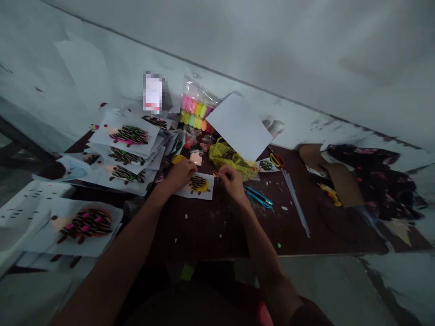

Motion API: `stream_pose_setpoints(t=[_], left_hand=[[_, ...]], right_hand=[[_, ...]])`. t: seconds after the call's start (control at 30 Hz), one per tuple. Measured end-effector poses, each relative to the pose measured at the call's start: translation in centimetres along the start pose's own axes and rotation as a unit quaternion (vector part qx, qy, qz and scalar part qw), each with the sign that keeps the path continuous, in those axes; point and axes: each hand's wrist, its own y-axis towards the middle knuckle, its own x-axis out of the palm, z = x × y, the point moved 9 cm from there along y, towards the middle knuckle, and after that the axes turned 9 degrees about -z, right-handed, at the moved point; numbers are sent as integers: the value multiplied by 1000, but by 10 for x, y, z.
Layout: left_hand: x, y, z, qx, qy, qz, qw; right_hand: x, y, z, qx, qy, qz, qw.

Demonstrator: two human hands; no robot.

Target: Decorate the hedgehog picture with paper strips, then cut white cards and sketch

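A small white card (207, 195) lies on the dark table, bearing a hedgehog picture (199, 184) with a yellow body, dark spines and brown feet. My left hand (181, 174) rests over the card's upper left part, fingers curled together; what lies under the fingertips is hidden. Just right of the card, my right hand (233, 182) pinches a tiny orange-red piece (215, 174), too small to make out fully. Behind the card sits a lump of peach modelling clay (196, 157). A yellow-green plastic bag (220, 156) is right behind my right hand.
Stacked hedgehog pictures (129, 136) fill the left side, with another picture (84, 226) nearer me. Behind are a bag of coloured clay (195, 108) and a white sheet (239, 129). Rightward lie a blue cutter (258, 197), scissors (277, 160), glue sticks (295, 203) and a yellow tool (330, 194).
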Motion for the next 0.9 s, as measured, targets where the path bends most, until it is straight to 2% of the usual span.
stream_pose_setpoints(t=[0.23,0.33,0.5,0.67,0.9], left_hand=[[1,0,-2,-5,-7,2,1000],[0,0,-1,-3,-3,4,1000],[-1,-1,0,-6,-4,-4,1000],[-1,0,-1,-10,-4,-5,1000],[0,0,-1,-2,-5,9,1000]], right_hand=[[22,-6,22,64,127,-73,987],[24,-8,25,66,138,-69,986],[20,-15,13,24,16,-29,999],[20,-20,2,-2,-99,-16,995],[29,-20,-1,-56,-150,-32,987]])
